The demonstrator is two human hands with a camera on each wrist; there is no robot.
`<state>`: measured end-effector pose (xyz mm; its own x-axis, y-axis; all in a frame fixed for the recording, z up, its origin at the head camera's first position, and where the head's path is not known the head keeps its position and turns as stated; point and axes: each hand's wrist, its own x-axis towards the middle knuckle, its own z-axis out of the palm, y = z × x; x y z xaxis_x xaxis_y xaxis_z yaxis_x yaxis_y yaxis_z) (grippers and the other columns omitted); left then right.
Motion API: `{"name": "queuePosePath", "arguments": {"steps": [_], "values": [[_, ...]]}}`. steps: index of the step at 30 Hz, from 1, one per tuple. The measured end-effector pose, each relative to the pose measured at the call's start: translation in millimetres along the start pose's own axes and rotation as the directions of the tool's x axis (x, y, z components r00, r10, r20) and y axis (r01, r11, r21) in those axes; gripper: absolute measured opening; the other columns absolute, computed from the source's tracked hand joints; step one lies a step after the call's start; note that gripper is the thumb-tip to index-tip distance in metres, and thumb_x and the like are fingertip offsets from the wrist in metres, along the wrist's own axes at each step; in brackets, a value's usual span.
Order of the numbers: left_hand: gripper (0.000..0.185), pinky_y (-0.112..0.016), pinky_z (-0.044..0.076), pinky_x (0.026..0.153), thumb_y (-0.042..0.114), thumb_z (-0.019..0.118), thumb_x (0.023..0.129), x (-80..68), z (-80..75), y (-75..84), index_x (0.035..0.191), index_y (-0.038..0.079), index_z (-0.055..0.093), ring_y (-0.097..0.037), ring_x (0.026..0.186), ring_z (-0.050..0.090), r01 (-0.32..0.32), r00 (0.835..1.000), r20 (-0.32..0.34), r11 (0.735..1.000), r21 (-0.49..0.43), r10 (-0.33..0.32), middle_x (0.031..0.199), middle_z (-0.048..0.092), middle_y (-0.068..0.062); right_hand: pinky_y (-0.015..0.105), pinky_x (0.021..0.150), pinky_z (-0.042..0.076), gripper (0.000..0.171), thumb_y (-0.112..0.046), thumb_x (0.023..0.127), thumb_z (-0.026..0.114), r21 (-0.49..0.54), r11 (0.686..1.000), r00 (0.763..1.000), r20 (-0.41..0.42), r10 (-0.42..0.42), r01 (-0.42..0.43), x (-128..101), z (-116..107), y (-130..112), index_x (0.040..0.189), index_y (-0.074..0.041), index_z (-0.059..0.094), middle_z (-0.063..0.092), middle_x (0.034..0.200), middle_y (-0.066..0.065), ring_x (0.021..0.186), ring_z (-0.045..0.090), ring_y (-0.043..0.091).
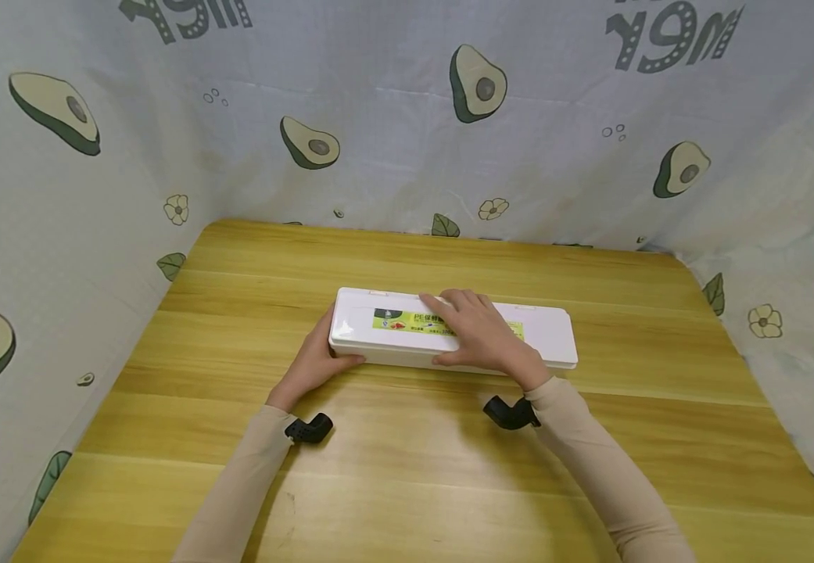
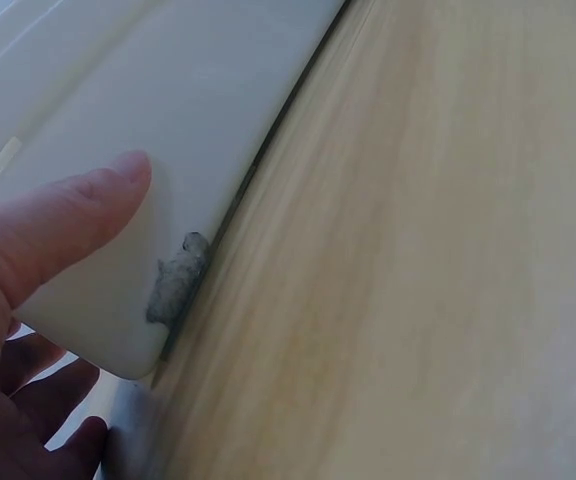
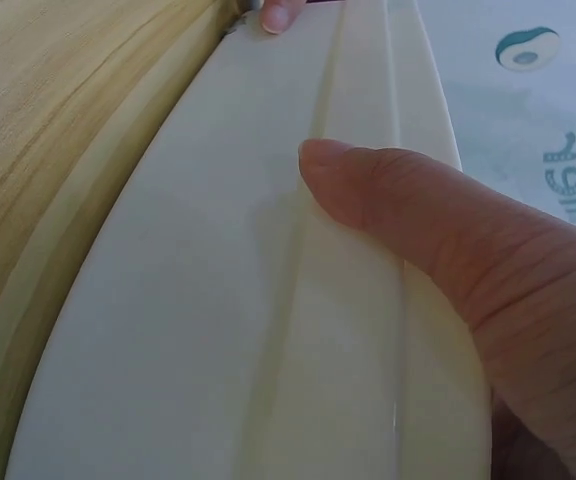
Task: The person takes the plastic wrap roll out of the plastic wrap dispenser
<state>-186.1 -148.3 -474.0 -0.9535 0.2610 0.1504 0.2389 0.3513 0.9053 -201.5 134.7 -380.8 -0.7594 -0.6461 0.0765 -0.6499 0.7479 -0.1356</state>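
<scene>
While lying lengthwise mid-table (image 1: 238,485), white box (image 1: 554,340) is gripped at left end by left hand (image 1: 315,361); right hand (image 1: 477,332) laid flat on lid, thumb apparently on front edge.

Long box (image 1: 554,340) is lying crosswise at the middle of the worktop (image 1: 407,469). Left hand (image 1: 313,361) is sitting at the box's left end, thumb along its near edge. Right hand (image 1: 480,332) is resting on top, near the box's middle. Curtain (image 1: 378,117) is hanging behind and at both sides of the worktop.
</scene>
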Motion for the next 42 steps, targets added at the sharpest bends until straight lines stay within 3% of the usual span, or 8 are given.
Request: {"name": "queuePosePath", "arguments": {"steps": [10, 20, 42], "values": [[0.101, -0.050, 0.022, 0.117, 0.018, 0.081, 0.072, 0.1, 0.8, 0.0, 0.151, 0.020, 0.017, -0.029, 0.141, 0.029, 0.021, 1.000, -0.001, 1.000, 0.004, -0.021, 0.153, 0.031, -0.008, 0.057, 0.101, 0.036, 0.094, -0.049, 0.070, 0.077, -0.011, 1.000, 1.000, 0.004, 0.021, -0.021, -1.6, -11.1, -2.4, 0.146, -0.016, 0.033, 0.047, 0.134, 0.018, 0.123, 0.044, 0.035], [0.104, -0.048, 0.020, 0.118, 0.021, 0.080, 0.074, 1.3, -0.5, 0.3, 0.152, 0.018, 0.011, -0.028, 0.143, 0.025, 0.036, 0.999, 0.000, 0.997, 0.072, -0.036, 0.155, 0.026, -0.009, 0.057, 0.100, 0.036, 0.093, -0.048, 0.069, 0.078, -0.008, 0.999, 0.999, -0.037, 0.039, -0.039, -7.9, -20.2, 2.6, 0.145, -0.015, 0.036, 0.048, 0.133, 0.019, 0.122, 0.045, 0.038], [0.104, -0.050, 0.023, 0.116, 0.016, 0.079, 0.073, -1.7, 1.7, 2.8, 0.152, 0.016, 0.012, -0.033, 0.138, 0.033, 0.024, 1.000, -0.009, 0.997, 0.078, -0.024, 0.147, 0.038, -0.014, 0.060, 0.100, 0.034, 0.095, -0.048, 0.069, 0.077, -0.003, 0.994, 0.993, -0.040, 0.107, -0.107, -25.2, -26.3, 14.7, 0.146, -0.014, 0.033, 0.046, 0.134, 0.021, 0.125, 0.042, 0.040]]}}
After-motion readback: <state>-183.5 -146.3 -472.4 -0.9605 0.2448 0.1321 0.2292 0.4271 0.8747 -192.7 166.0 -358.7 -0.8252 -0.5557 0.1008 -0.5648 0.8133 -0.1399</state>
